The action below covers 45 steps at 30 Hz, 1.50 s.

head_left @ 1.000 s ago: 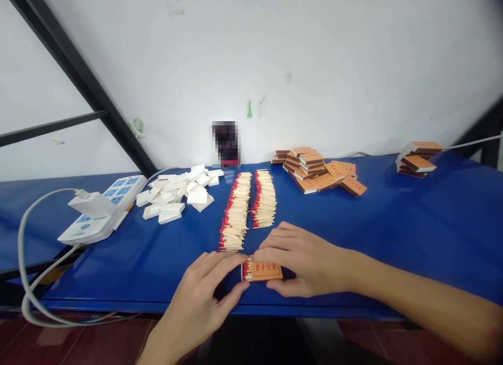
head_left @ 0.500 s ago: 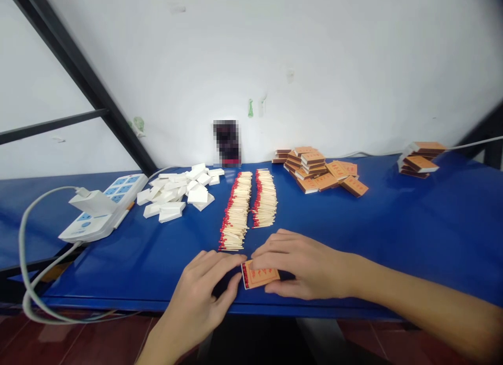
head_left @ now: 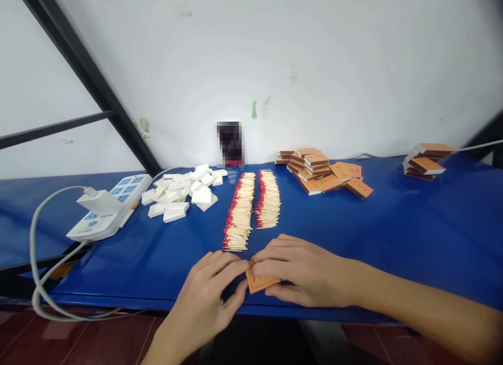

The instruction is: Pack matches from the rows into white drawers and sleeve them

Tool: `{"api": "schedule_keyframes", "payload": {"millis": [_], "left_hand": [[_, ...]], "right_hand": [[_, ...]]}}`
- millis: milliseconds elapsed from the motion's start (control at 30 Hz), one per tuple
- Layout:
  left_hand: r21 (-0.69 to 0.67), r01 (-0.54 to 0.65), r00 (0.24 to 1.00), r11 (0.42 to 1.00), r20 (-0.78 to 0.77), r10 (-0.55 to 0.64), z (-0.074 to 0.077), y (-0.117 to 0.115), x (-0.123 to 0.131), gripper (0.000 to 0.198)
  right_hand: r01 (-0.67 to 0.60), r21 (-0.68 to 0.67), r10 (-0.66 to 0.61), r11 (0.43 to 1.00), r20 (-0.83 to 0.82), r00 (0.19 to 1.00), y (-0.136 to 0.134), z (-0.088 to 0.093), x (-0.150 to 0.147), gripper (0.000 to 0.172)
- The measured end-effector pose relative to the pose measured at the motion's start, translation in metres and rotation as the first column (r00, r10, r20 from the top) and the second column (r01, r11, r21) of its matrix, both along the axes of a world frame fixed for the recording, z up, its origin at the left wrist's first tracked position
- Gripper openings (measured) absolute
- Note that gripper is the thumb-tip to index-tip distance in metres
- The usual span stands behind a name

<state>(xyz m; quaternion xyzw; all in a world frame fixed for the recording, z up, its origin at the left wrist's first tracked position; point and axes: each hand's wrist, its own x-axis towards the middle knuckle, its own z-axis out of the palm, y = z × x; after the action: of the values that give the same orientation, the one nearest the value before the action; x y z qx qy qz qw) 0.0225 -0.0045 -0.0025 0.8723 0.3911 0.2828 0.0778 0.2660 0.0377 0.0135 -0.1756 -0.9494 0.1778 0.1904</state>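
Note:
An orange matchbox (head_left: 260, 282) lies near the front edge of the blue table (head_left: 412, 234), held between both hands. My right hand (head_left: 304, 270) covers its right part, fingers closed round it. My left hand (head_left: 210, 294) presses against its left end with the fingertips pinched on it. No match heads show at the box's left end. Just behind the hands lie two long rows of red-tipped matches (head_left: 251, 207).
A heap of white inner trays (head_left: 184, 192) lies at the back left, beside a white power strip (head_left: 108, 207) with a grey cable. Orange matchboxes (head_left: 324, 173) are piled at the back right, with a smaller stack (head_left: 426, 163) further right. The wall is close behind.
The tray of red-tipped matches that stuck out of the box's left end has been pushed in; the box is now closed and slightly tilted. Both hands stayed on it.

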Motion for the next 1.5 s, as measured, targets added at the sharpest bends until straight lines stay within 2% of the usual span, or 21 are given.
{"api": "schedule_keyframes", "payload": {"millis": [400, 667, 933, 1067, 1233, 1300, 1400, 1500], "left_hand": [[0.000, -0.004, 1.000, 1.000, -0.029, 0.004, 0.0029, 0.0003, 0.0019, 0.035], [0.014, -0.007, 1.000, 1.000, -0.026, 0.007, 0.0011, -0.0007, -0.0007, 0.035], [0.034, 0.004, 1.000, 0.999, 0.007, -0.005, -0.0029, 0.0011, -0.0027, 0.031], [0.048, -0.004, 1.000, 0.999, -0.016, 0.005, -0.0029, 0.0007, -0.0033, 0.036], [0.059, -0.022, 0.999, 0.998, -0.024, 0.024, -0.0020, 0.0010, -0.0030, 0.034], [0.051, -0.036, 0.999, 0.998, -0.028, 0.037, -0.0015, 0.0016, -0.0024, 0.030], [0.028, -0.030, 0.999, 0.999, -0.016, 0.031, -0.0015, 0.0023, -0.0016, 0.030], [0.007, -0.005, 1.000, 1.000, 0.011, 0.005, -0.0020, 0.0026, -0.0016, 0.032]], "right_hand": [[0.101, -0.228, -0.132, 0.969, -0.124, 0.983, 0.0014, 0.0031, -0.0017, 0.026], [0.112, -0.263, -0.150, 0.958, -0.127, 0.981, 0.0025, 0.0043, 0.0001, 0.024], [0.053, -0.293, -0.103, 0.955, -0.158, 0.982, 0.0008, 0.0031, -0.0015, 0.022], [0.081, -0.239, -0.118, 0.968, -0.145, 0.982, -0.0001, 0.0016, 0.0001, 0.029], [0.233, -0.026, -0.231, 0.972, 0.063, 0.971, -0.0004, 0.0021, 0.0048, 0.040], [0.240, 0.011, -0.240, 0.971, 0.127, 0.963, 0.0004, 0.0015, 0.0054, 0.042], [0.205, -0.023, -0.200, 0.978, 0.139, 0.970, 0.0027, -0.0007, 0.0047, 0.039], [0.206, -0.167, -0.198, 0.964, 0.067, 0.978, 0.0050, -0.0025, 0.0028, 0.037]]}}
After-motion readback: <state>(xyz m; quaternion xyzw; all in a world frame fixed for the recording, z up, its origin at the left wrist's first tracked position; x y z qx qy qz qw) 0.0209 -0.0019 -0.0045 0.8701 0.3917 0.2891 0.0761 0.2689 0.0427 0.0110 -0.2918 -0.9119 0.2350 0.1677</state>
